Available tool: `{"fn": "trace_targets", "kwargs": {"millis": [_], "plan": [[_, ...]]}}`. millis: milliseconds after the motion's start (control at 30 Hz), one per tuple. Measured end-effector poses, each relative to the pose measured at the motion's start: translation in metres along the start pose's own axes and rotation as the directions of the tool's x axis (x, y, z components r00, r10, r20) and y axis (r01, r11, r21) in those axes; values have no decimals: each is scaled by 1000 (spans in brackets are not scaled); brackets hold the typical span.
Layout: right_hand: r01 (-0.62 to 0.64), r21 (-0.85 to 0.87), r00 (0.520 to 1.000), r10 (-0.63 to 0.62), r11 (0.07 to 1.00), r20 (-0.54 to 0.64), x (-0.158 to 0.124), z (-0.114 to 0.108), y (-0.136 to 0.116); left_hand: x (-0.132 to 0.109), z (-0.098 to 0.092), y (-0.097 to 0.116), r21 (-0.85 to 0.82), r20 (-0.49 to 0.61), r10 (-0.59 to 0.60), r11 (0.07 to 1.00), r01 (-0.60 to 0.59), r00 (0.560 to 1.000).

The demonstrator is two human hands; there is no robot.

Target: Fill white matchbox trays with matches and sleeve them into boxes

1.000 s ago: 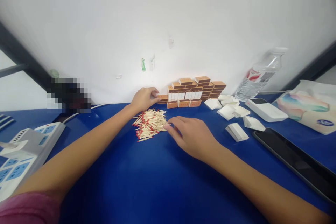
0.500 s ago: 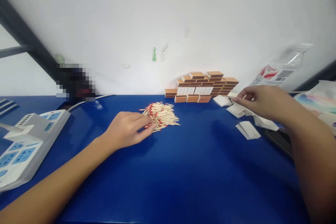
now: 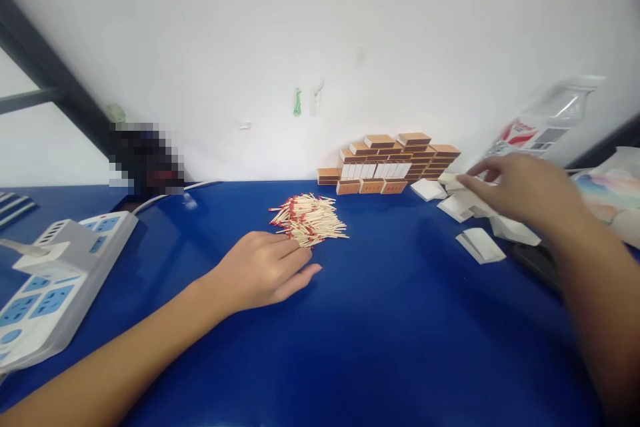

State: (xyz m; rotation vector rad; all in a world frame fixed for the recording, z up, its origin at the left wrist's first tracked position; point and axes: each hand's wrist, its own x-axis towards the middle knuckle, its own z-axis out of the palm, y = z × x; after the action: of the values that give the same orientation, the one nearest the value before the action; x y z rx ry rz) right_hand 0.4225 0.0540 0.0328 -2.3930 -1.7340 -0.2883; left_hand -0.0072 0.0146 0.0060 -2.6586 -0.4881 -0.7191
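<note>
The tabletop (image 3: 320,347) is deep blue, the wall (image 3: 225,47) behind greyish white. Matchsticks (image 3: 316,219) are cream with red heads, matchboxes (image 3: 384,154) tan-orange with dark brown side strips, and the folded pieces (image 3: 481,245) plain white. The power strip (image 3: 83,280) is white with light-blue socket panels (image 3: 53,301), the clear bottle (image 3: 555,110) has a red-and-white label (image 3: 523,137), and the packet (image 3: 607,187) shows pastel blue and peach swirls.

Bright wall (image 3: 230,33), soft shadows, stretched edges

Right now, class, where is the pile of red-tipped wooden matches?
In the head view, the match pile lies mid-picture on the blue tabletop, just beyond the left hand, front-left of the stacked brown matchboxes.
</note>
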Motion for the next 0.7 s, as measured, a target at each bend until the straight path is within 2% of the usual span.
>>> {"fn": "trace_targets", "kwargs": {"millis": [167,300,467,533,600,700], "plan": [[-71,-59,991,77,996,108,10,-2,25,-1,0,-2,12,3,15,1000,-15,1000],[-54,-82,975,71,995,211,14,10,22,-2,0,-3,13,37,9,1000,-10,999],[-71,-137,964,104,988,245,15,17,20,-2,0,-2,11,47,2,1000,-2,999],[-62,-135,973,90,989,213,14,11,18,-2,0,-2,20,53,0,1000,-1,999],[-46,-95,991,57,994,118,8,1,11,-1,-1,-1,33,57,-6,999,4,998],[7,77,1000,-5,997,-29,-10,-13,-21,-1,0,1,35,59,-33,999,31,998]]}}
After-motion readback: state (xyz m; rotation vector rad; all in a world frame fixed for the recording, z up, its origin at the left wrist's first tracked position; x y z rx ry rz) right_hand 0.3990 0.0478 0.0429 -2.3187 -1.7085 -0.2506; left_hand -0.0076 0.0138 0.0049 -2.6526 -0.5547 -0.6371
